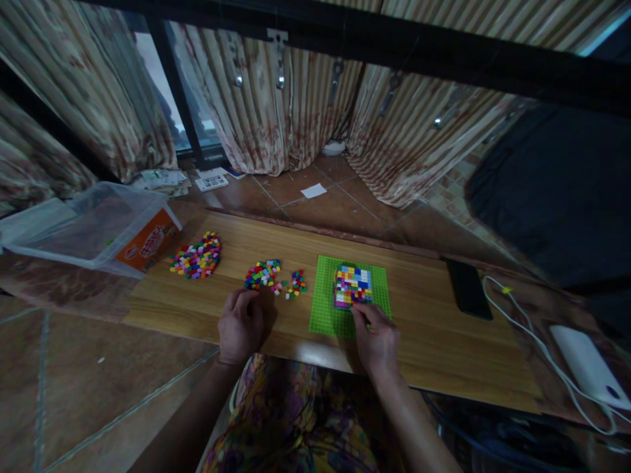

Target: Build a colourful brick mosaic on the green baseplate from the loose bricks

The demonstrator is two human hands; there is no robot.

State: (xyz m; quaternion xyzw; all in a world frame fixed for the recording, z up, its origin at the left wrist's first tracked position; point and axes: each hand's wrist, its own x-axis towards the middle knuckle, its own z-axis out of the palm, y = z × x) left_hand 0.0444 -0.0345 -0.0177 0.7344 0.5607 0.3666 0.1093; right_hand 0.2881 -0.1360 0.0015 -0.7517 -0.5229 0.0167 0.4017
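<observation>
Clear plastic bin (73,226), orange box (148,246) inside

A green baseplate (325,309) lies flat on the tabletop (444,341), bearing a square block of multicoloured bricks (351,286) pressed onto its far half. A small heap of loose bricks (263,274) lies just left of it.

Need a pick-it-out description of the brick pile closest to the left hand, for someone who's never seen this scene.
Start at the long wooden board across the person's lap and find the green baseplate near its middle. Just left of it, directly beyond the left hand, lies the small brick pile. Unlike the larger pile further left by the clear plastic bin, it is smaller and trails a loose cluster toward the baseplate.
</observation>
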